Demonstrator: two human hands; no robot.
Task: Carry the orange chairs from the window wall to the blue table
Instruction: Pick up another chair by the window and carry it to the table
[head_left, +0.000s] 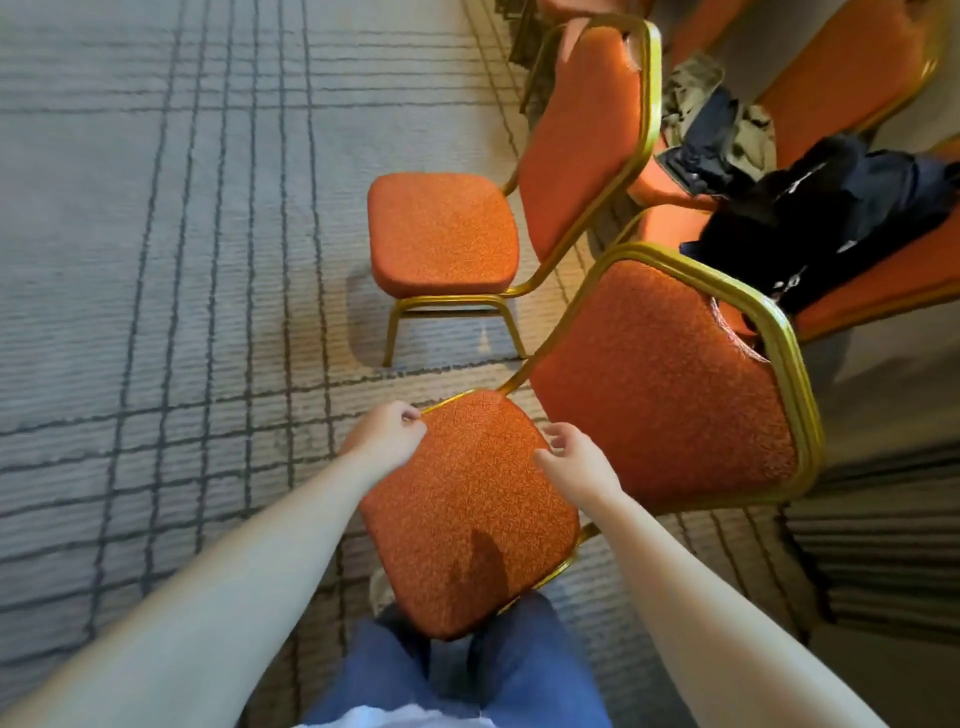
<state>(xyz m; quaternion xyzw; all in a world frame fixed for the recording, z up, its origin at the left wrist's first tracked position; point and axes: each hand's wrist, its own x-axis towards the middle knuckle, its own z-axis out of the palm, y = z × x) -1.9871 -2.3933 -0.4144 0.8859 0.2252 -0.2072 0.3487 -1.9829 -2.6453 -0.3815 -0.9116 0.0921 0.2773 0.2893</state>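
While left hand (387, 434) pinched orange chair (467, 519) seat's 10 o'clock edge, right hand (576, 462) hovered loose, empty | handling: likely stiff, weighty | hold: gold frame (789, 353)

Near chair (467, 519), orange with a gold frame, is seen tilted, seat close above the person's jeans (524, 670). Its far left seat corner is gripped by the left hand (387, 439), fingers (411, 415) curled at the frame edge. The right hand (576, 467) is held over the seat's right edge, loosely curled, nothing held; contact cannot be told. A second chair (441, 234) is stood upright just beyond on the grey lined carpet (156, 260). Dark clothes (831, 208) are piled on more orange chairs at the right.
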